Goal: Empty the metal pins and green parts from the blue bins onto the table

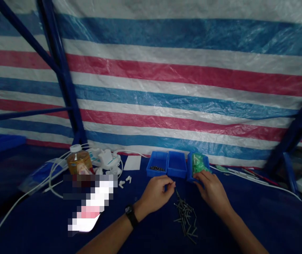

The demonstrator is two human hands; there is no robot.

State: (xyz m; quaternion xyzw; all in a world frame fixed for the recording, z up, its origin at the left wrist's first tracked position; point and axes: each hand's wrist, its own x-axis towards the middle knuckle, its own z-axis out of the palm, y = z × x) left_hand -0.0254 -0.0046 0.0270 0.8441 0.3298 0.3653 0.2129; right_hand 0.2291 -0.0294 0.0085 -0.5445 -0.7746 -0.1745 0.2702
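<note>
My left hand (160, 194), wearing a black watch, is closed in a pinch. A thin dark metal screw (177, 192) seems to hang from its fingertips over a loose pile of long screws (185, 213) on the dark blue tabletop. My right hand (213, 190) reaches over the front of the right blue bin (190, 169), its fingers on green plastic material (198, 163) inside. Its thumb looks apart from the fingers, and the tips are partly hidden. Small dark metal pieces (157, 168) lie in the left blue bin (152, 173). Between these stands another blue bin (177, 171).
On the left are a jar with amber liquid (80, 160), white cables, a power strip (104, 158), earbuds (125, 180) and a bright phone, partly pixelated (92, 211). White paper (132, 163) lies behind. Striped sheeting (166, 88) and blue metal posts (63, 77) bound the back.
</note>
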